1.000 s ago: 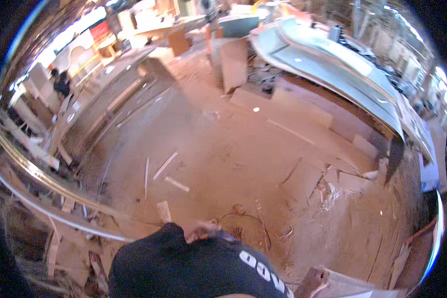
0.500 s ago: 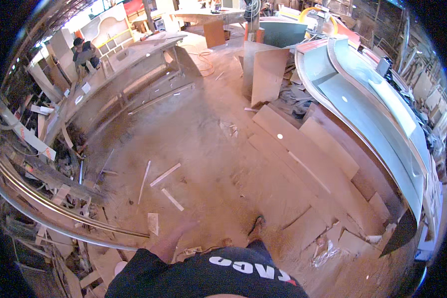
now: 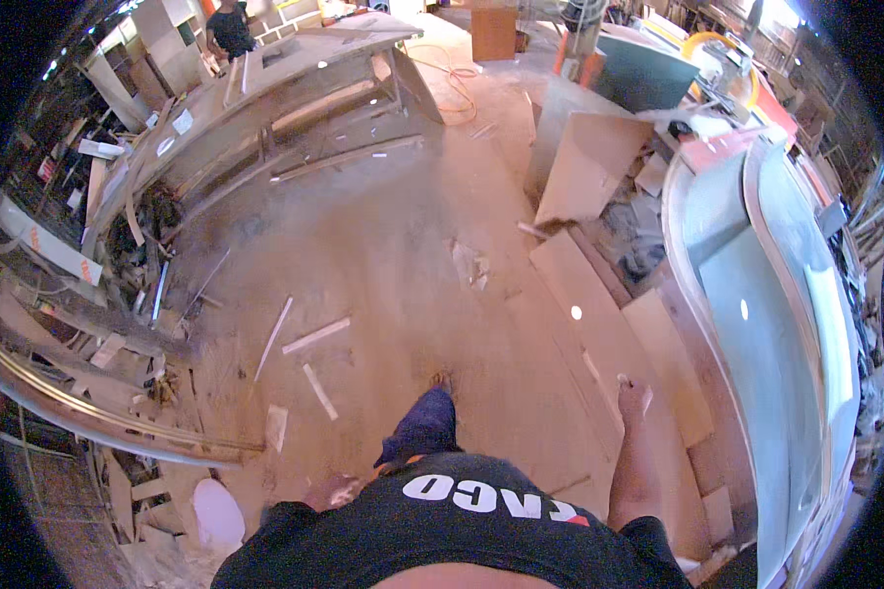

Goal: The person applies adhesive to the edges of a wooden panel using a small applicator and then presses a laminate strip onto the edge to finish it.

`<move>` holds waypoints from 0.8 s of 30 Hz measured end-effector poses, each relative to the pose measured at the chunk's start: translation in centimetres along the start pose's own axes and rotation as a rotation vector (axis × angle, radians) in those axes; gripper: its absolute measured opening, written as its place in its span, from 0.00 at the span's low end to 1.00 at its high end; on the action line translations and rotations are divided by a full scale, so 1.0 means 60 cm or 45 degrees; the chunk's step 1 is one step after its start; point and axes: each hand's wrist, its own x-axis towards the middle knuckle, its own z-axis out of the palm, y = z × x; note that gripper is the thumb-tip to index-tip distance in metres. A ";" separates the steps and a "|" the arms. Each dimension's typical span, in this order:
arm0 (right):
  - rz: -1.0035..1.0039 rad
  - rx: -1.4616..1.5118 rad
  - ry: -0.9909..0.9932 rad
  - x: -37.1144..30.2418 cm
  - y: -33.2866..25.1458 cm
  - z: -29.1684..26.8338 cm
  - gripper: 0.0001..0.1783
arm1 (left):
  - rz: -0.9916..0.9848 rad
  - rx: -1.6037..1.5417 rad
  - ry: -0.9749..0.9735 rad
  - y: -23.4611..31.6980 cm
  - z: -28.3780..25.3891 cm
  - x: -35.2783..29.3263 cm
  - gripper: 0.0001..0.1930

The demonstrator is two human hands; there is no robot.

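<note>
My right hand [image 3: 635, 398] hangs out at my right side, above long brown boards [image 3: 599, 285] lying on the floor. Its fingers look loosely curled, and nothing shows in them. Close against my dark shirt [image 3: 442, 520], my left hand [image 3: 336, 490] is low and smeared by motion, so its fingers are not clear. One leg in dark trousers [image 3: 420, 427] is stepping forward over the dusty floor [image 3: 383, 255].
Thin wood strips [image 3: 316, 335] lie ahead on the left. A long workbench [image 3: 255, 98] stands far left, with a person [image 3: 231, 31] behind it. Leaning panels [image 3: 594, 167] and a curved pale-blue piece [image 3: 756, 285] line the right. A metal-edged rail [image 3: 118, 417] curves at left.
I have moved forward and my view has turned left. My right hand has come into view at the right; my left hand has drawn back toward my body.
</note>
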 end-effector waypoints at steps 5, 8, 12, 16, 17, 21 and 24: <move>-0.195 0.267 0.183 0.188 -0.148 0.137 0.20 | -0.214 0.265 0.067 0.231 -0.069 0.122 0.23; -0.169 -0.447 0.148 0.316 0.050 0.207 0.17 | 0.031 0.454 0.031 0.465 -0.065 0.349 0.20; -0.084 -0.475 -0.969 0.229 -0.113 0.302 0.18 | 0.168 0.685 0.455 0.718 -0.222 0.384 0.18; 0.007 -0.355 -1.001 0.347 -0.224 0.294 0.19 | 0.388 0.630 0.657 1.012 -0.271 0.528 0.17; 0.018 -0.343 -0.980 0.404 -0.252 0.296 0.19 | 0.437 0.532 0.736 1.080 -0.271 0.569 0.17; -0.018 -0.316 -0.888 0.661 -0.377 0.316 0.20 | 0.503 0.322 0.646 1.279 -0.280 0.680 0.16; -0.101 -0.271 -0.768 0.902 -0.497 0.324 0.22 | 0.380 0.370 0.528 1.359 -0.298 0.726 0.16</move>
